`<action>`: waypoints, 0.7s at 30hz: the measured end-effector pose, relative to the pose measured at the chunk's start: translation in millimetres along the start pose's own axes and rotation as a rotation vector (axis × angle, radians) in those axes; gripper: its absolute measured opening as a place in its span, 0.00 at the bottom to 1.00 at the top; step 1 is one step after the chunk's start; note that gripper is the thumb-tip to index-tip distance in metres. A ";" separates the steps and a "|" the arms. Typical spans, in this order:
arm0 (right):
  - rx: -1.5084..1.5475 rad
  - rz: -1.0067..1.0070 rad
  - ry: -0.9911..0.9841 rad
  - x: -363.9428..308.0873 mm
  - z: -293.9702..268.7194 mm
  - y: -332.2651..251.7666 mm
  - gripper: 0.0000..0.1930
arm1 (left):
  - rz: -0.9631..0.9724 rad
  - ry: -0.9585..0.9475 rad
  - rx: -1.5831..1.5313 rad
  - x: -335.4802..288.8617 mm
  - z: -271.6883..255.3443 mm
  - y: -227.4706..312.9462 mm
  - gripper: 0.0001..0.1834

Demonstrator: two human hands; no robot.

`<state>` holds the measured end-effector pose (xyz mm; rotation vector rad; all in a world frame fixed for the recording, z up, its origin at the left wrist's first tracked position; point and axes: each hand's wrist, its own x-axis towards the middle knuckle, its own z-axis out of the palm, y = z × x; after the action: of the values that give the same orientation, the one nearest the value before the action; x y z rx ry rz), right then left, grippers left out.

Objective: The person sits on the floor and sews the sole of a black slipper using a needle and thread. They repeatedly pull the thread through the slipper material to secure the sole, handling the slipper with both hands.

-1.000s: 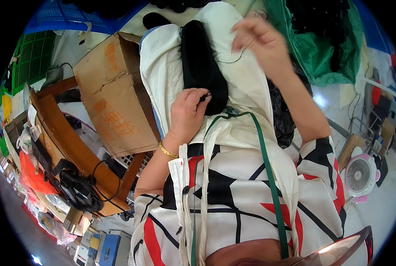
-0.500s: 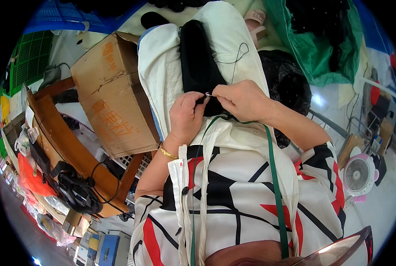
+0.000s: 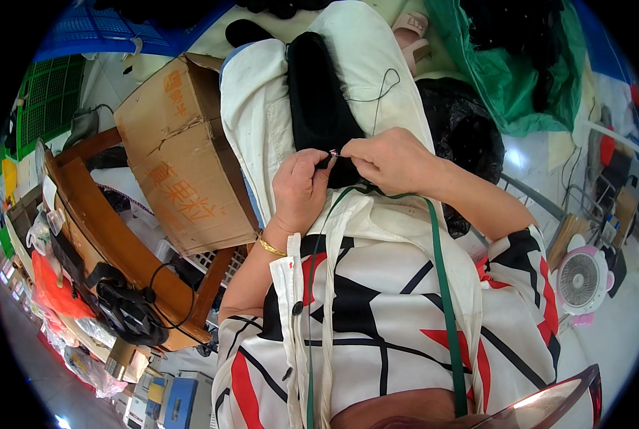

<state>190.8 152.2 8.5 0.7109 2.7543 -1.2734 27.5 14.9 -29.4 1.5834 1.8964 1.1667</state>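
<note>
A black fabric shoe lies along my white-covered lap, its near end at my fingers. My left hand is closed, pinching that near edge between thumb and forefinger. A small shiny pinkish spot shows at those fingertips; what it is, I cannot make out. Close beside it, my right hand is closed on a thin needle that points toward the left fingertips. Loose dark thread loops across the lap beyond my right hand. A green strap hangs down over my clothes.
To my left stand a cardboard box and a brown wooden frame with a black bag. On the right are a black plastic bag, a green sack of dark pieces and a white-and-pink fan. Pink slippers lie ahead.
The hands keep nearly the same pose, the needle still between them. The view has shifted very slightly.
</note>
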 end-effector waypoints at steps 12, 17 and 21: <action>-0.090 -0.007 0.090 -1.8 33.9 -5.8 0.07 | -0.042 0.048 -0.069 -2.4 3.7 0.8 0.09; -0.051 -0.015 0.112 -1.4 38.2 1.5 0.05 | -0.068 0.035 -0.063 -6.0 3.5 -1.2 0.10; -0.035 0.027 0.125 -2.1 42.1 2.8 0.06 | -0.170 0.029 -0.083 -5.4 0.6 6.8 0.12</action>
<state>186.9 122.4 -21.2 0.8506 2.8456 -1.2131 33.5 10.1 -25.4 1.3409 1.9323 1.1843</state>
